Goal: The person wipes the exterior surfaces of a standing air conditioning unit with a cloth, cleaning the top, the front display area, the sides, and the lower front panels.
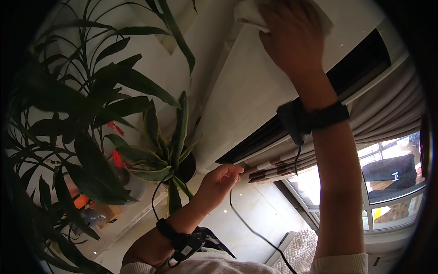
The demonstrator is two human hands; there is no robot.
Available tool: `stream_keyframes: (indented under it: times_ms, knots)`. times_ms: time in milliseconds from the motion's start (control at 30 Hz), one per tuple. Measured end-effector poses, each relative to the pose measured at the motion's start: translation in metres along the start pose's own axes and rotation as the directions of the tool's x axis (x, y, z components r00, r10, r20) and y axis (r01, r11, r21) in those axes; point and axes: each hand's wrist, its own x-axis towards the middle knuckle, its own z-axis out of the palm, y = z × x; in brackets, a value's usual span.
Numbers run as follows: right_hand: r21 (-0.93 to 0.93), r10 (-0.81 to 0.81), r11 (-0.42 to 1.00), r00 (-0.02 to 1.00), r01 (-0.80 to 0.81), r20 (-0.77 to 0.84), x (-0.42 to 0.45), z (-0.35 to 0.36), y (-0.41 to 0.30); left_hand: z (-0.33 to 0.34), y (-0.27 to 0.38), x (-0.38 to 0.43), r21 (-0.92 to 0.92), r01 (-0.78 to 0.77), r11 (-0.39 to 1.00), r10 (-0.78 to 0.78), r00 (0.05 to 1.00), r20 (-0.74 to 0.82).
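Note:
My right hand [294,44] is stretched far forward and presses a white cloth [251,15] flat against the smooth white panel of a tall appliance [239,92]. A long black strip [362,65] runs down the appliance's side. Close to its lower end is my left hand [217,188], with loosely curled fingers and nothing visible in it. Whether its fingertips touch the appliance cannot be told. Each wrist wears a black strapped device with a cable; one is the right wrist device [297,118], the other the left wrist device [186,243].
Leafy potted plants [113,82] crowd the left, and a yellow-edged snake plant [174,147] stands beside the appliance. Grey-brown curtains [386,99] hang by a window [369,191] on the right. A loose black cable [253,231] crosses above the tiled floor [256,205]. Quilted fabric [297,253] lies below.

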Motion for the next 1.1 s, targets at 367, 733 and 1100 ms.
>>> stream_keyframes:
  times_ms: [367,733,1100]
  knots:
    - [0.142,0.025,0.909,0.392,-0.391,0.92,-0.172,0.11,-0.187,-0.041,-0.004,-0.038,-0.026,0.131,0.991,-0.131,0.991,-0.024]
    - [0.054,0.099,0.967,0.565,-0.248,0.819,-0.133,0.12,-0.175,-0.065,-0.019,-0.044,-0.131,0.166,0.977,-0.165,0.986,0.015]
    - [0.02,0.061,0.972,0.331,-0.236,0.942,-0.148,0.184,-0.21,-0.078,-0.023,-0.058,-0.106,0.223,0.969,-0.217,0.974,0.063]
